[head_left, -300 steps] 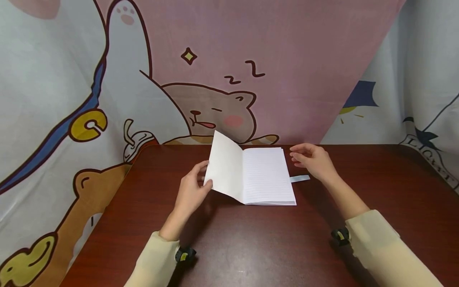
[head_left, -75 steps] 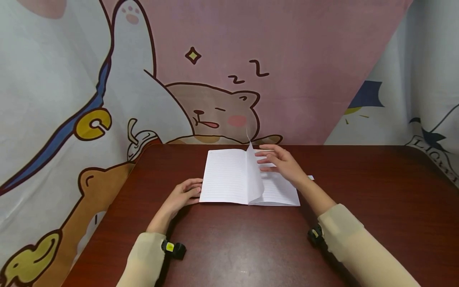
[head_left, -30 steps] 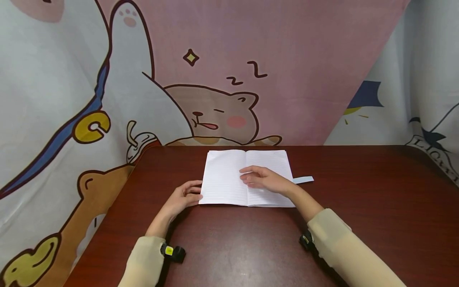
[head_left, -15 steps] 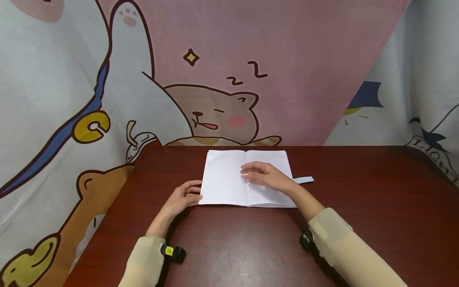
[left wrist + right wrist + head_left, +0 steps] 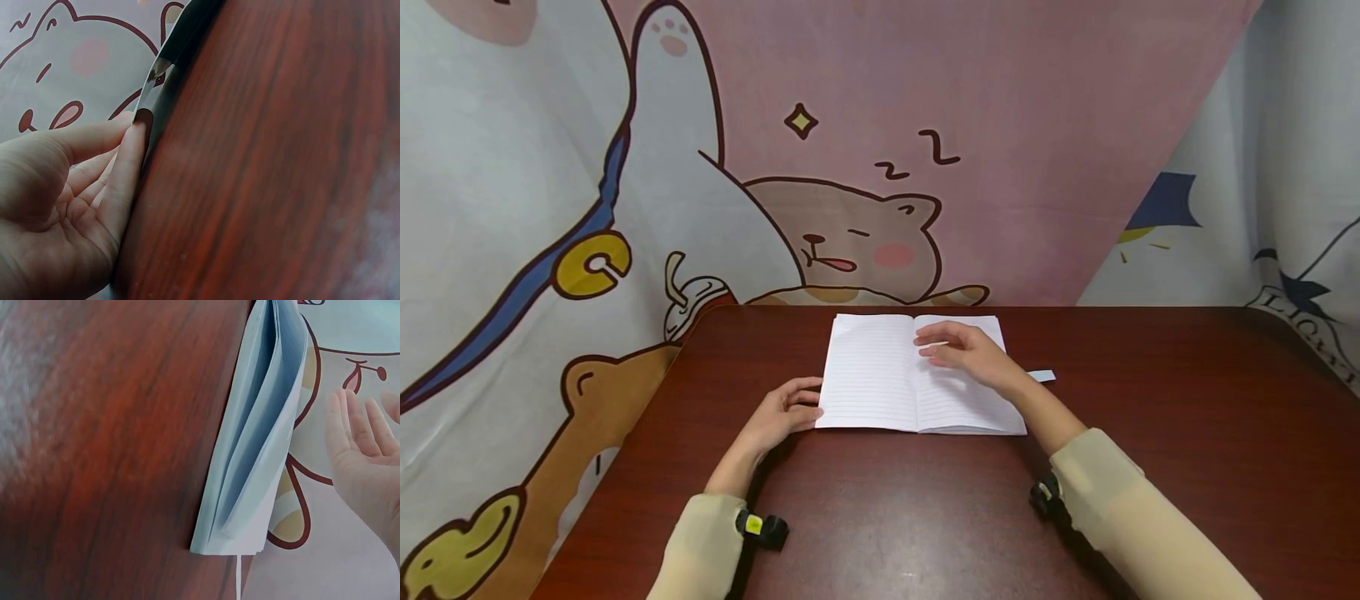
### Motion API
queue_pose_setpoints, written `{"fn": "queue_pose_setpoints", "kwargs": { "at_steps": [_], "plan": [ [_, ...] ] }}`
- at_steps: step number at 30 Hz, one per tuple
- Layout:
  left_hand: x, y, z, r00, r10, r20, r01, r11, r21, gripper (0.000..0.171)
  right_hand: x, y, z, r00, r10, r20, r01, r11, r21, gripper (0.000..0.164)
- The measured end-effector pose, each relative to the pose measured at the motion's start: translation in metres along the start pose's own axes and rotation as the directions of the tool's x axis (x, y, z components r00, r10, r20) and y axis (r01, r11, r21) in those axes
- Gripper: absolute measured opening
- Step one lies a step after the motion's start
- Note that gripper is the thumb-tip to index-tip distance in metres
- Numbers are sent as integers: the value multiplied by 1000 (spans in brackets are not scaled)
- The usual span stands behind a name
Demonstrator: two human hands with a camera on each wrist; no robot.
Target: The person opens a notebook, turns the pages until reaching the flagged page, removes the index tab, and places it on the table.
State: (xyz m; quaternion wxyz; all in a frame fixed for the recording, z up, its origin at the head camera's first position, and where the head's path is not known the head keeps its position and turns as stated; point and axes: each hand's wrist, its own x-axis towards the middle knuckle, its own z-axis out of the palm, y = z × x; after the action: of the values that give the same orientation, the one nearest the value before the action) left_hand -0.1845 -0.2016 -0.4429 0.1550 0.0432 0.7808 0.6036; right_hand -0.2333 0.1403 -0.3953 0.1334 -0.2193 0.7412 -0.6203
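Note:
A notebook (image 5: 868,375) with lined white pages lies spread flat on the table. At its left edge, my left hand (image 5: 778,417) pinches the lower left side. The left wrist view shows thumb and finger of the left hand (image 5: 69,200) meeting on the cover's thin edge. Over the right page hovers my right hand (image 5: 973,354), fingers loosely bent and holding nothing. In the right wrist view the right hand (image 5: 369,450) is apart from the notebook (image 5: 250,450), whose loose leaves fan slightly. A pale strip (image 5: 1042,376) sticks out from the notebook's right side.
The dark reddish-brown table (image 5: 880,517) spreads around the notebook. Behind it hangs a pink and white cloth (image 5: 1037,150) printed with cartoon animals. Each wrist carries a small black camera, one at the left sleeve (image 5: 703,533).
Ten seconds ago the left hand held the front cover raised; later a leaf was turned leftward. Over the last second the right hand has moved from the centre fold up and right. The left hand stays put.

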Motion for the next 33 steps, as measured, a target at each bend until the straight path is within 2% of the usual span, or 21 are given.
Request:
{"fn": "queue_pose_setpoints", "kwargs": {
  "at_steps": [7,14,26,33],
  "plan": [
    [-1,0,0,1000,4,0,-4,1000,-1,53,-1,-1,-7,999,14,-51,-14,1000,-12,40],
    [0,-1,0,1000,6,-7,-6,1000,20,52,-2,-1,-16,996,-11,-92,8,999,-31,35],
    [-1,0,0,1000,13,-3,-13,1000,21,53,-4,-4,-26,992,-27,-121,24,999,-27,37],
    [-1,2,0,1000,11,-7,-11,999,36,53,-4,-6,-30,989,-28,-145,19,998,-63,36]
  ]
}}
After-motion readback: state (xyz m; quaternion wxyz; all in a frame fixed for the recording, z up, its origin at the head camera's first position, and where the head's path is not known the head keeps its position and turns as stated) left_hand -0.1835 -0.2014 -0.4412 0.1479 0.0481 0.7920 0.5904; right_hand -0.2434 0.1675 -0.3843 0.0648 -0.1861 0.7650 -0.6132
